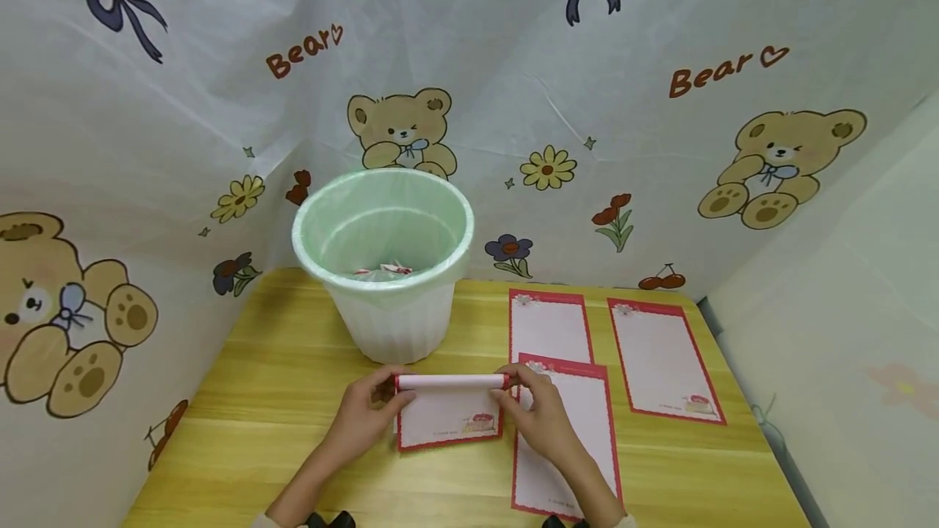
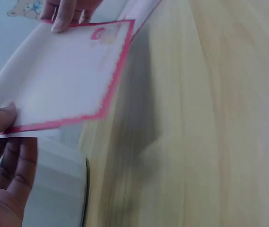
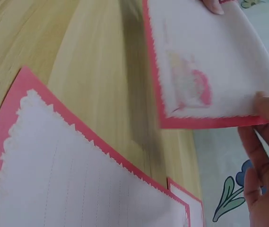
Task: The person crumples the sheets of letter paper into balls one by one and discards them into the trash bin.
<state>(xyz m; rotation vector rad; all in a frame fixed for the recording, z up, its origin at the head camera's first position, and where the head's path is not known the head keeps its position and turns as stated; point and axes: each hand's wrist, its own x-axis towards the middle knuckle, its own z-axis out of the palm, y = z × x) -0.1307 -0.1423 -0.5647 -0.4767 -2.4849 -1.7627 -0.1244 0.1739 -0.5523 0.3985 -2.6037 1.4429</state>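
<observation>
A red-bordered sheet of letter paper (image 1: 447,418) is held up between both hands, its upper part curved back over itself along the top. My left hand (image 1: 370,406) pinches its left edge, thumb in front and fingers behind. At the right edge my right hand (image 1: 539,410) pinches it the same way, thumb on the printed face. A small cake picture shows near the lower right corner of the held sheet (image 3: 205,61). Below my right hand lies another red-bordered sheet (image 1: 565,438), partly covered by the wrist.
A pale green and white bucket (image 1: 389,316) stands at the back left, with crumpled red and white pieces (image 1: 396,269) inside. Two more red-bordered sheets lie at the right, one behind (image 1: 550,324) and one farther over (image 1: 663,361). A bear-printed cloth (image 1: 469,63) hangs behind the wooden table (image 1: 242,398).
</observation>
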